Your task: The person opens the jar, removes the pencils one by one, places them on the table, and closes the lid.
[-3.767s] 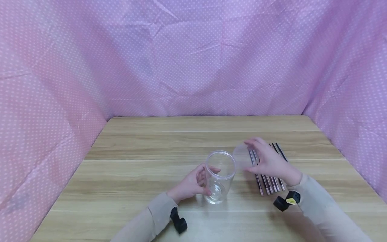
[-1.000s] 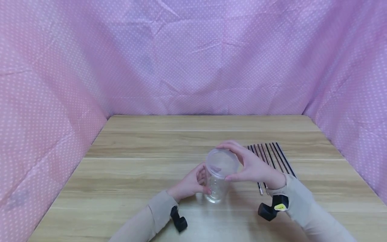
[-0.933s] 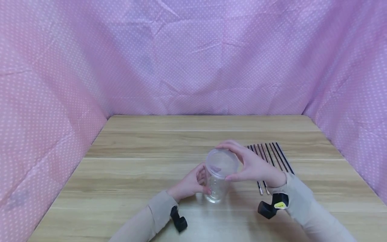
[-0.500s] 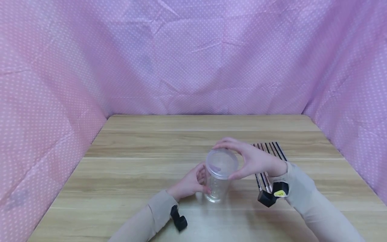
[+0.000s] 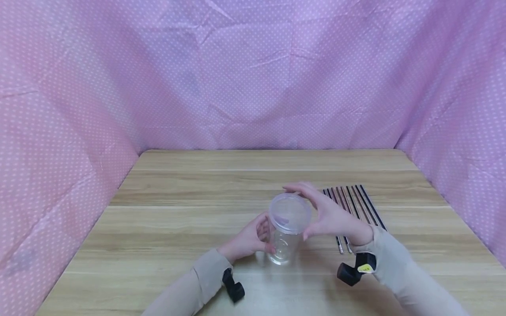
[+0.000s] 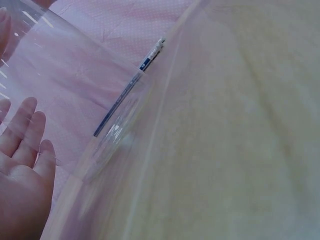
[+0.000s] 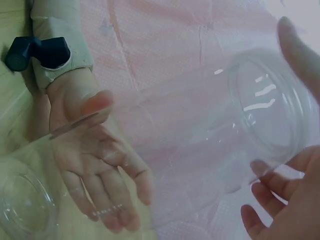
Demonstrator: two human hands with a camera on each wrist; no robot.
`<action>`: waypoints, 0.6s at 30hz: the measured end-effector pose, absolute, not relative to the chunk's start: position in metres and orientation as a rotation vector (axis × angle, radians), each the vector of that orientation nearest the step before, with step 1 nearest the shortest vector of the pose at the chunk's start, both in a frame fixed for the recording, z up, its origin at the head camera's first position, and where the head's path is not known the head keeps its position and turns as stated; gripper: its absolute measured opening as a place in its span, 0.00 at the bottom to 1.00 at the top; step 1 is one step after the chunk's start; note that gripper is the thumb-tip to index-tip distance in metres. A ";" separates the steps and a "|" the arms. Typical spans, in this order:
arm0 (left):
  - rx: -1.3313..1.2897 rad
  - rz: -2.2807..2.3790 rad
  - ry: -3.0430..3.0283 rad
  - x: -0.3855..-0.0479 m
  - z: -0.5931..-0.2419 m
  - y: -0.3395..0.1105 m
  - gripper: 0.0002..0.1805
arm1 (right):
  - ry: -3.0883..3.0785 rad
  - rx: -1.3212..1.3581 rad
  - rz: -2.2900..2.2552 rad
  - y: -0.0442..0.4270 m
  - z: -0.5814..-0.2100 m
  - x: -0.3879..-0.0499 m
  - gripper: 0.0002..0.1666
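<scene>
A tall clear plastic jar [image 5: 285, 248] stands upright on the table, with nothing visible inside. Its translucent round lid [image 5: 290, 213] lies over the mouth. My left hand [image 5: 249, 239] holds the jar from the left, thumb in front and fingers behind, as the right wrist view also shows. Around the lid's right side spreads my right hand [image 5: 328, 217]. In the right wrist view, the right hand's fingers [image 7: 272, 192] are at the lid's rim, while its thumb [image 7: 295, 55] stands apart from it. Whether the lid sits fully down cannot be told.
Several pencils [image 5: 352, 199] lie side by side on the wooden table [image 5: 189, 219], partly under my right forearm. One pencil [image 6: 125, 92] shows behind the jar in the left wrist view. A pink dotted cloth [image 5: 253, 87] hangs around the back and sides.
Earlier my right hand carried the lid beside the open jar; now the lid is on it. In the last half second the right hand has turned and its thumb has loosened. The left hand stays.
</scene>
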State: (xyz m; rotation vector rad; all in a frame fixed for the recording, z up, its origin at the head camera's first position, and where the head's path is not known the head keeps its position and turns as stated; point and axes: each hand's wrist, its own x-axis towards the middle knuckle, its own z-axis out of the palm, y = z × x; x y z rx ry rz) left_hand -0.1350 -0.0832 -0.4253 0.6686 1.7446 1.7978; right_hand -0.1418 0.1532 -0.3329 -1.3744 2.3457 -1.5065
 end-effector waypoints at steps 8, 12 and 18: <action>0.678 1.799 1.742 -0.136 -0.429 -0.084 0.47 | 1.752 -1.381 -1.774 0.157 -0.352 -0.149 0.40; 0.692 1.813 1.734 -0.136 -0.430 -0.084 0.48 | 1.674 -1.382 -1.788 0.156 -0.352 -0.149 0.40; 0.713 1.820 1.721 -0.138 -0.431 -0.085 0.53 | 1.652 -1.409 -1.810 0.155 -0.353 -0.152 0.40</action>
